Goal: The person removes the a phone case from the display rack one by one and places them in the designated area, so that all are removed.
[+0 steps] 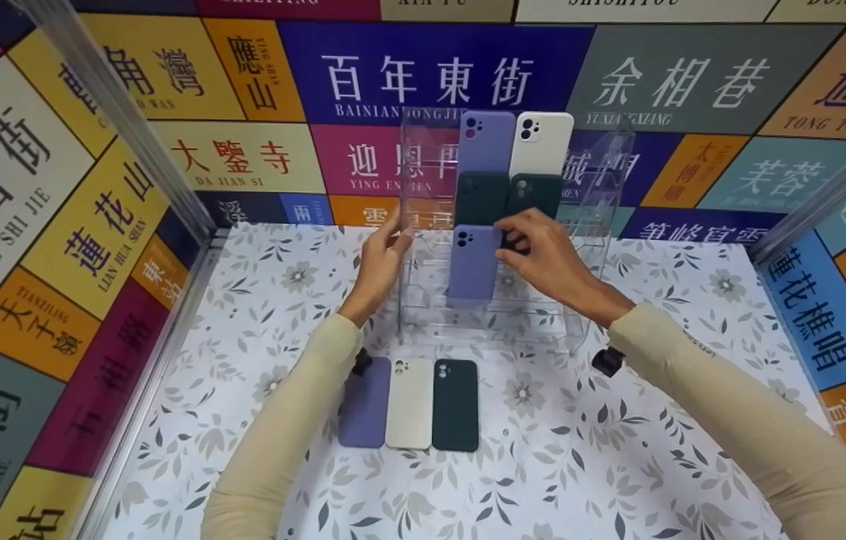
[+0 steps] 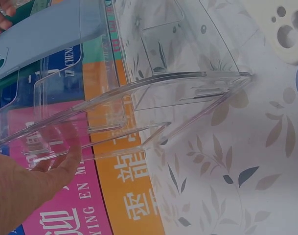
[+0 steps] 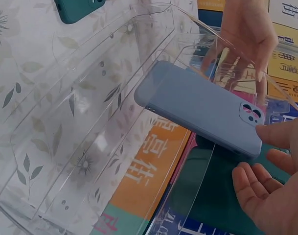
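Observation:
A clear acrylic stand (image 1: 423, 315) with stepped tiers stands on the floral table. It holds a purple (image 1: 487, 139) and a white phone case (image 1: 541, 142) on top and two dark green cases (image 1: 481, 196) below them. Lower down leans another purple case (image 1: 474, 262) (image 3: 202, 105). My right hand (image 1: 543, 251) is at that case's upper right corner: its thumb (image 3: 281, 134) touches the camera end and the other fingers (image 3: 259, 183) lie loose below. My left hand (image 1: 385, 255) (image 2: 31, 181) holds the stand's left wall between thumb and fingers.
Three loose cases lie side by side in front of the stand: purple (image 1: 365, 401), cream (image 1: 409, 403) and dark green (image 1: 456, 405). Walls covered in coloured street signs, with metal corner posts (image 1: 130, 127), close in the table on three sides.

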Motion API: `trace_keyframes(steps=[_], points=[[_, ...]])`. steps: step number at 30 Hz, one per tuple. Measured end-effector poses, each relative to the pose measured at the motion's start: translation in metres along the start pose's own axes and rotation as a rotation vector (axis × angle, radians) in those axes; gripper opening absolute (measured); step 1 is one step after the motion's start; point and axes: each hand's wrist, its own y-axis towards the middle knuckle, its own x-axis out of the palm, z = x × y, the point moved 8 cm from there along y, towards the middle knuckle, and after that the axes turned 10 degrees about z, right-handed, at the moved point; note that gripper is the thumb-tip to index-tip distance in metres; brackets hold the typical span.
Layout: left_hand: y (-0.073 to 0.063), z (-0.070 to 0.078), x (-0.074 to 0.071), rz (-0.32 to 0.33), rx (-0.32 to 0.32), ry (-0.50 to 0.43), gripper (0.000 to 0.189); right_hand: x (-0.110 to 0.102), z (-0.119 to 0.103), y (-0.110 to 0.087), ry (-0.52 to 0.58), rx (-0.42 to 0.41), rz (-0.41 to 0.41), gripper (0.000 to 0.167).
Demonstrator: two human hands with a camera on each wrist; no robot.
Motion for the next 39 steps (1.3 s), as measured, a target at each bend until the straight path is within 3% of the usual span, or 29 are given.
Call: trace_keyframes(steps=[9,13,23,31,39], points=[[-0.001,0.002,0.005,0.002,0.012,-0.015,0.061,0.002,0.001,0.0,-0.019,0.003,-0.02,0.047],[-0.002,0.002,0.006,-0.002,0.002,-0.026,0.061,0.003,0.002,-0.003,-0.016,-0.025,-0.009,0.041],[-0.002,0.0,0.005,-0.011,-0.004,-0.008,0.061,-0.005,0.002,-0.017,0.038,-0.104,0.115,0.017],[-0.001,-0.002,0.003,-0.013,-0.023,-0.012,0.062,-0.031,0.001,-0.021,0.093,-0.1,0.253,0.021],[-0.001,-0.004,0.001,-0.023,-0.038,-0.003,0.062,-0.048,0.002,-0.03,0.11,-0.073,0.292,0.025]])
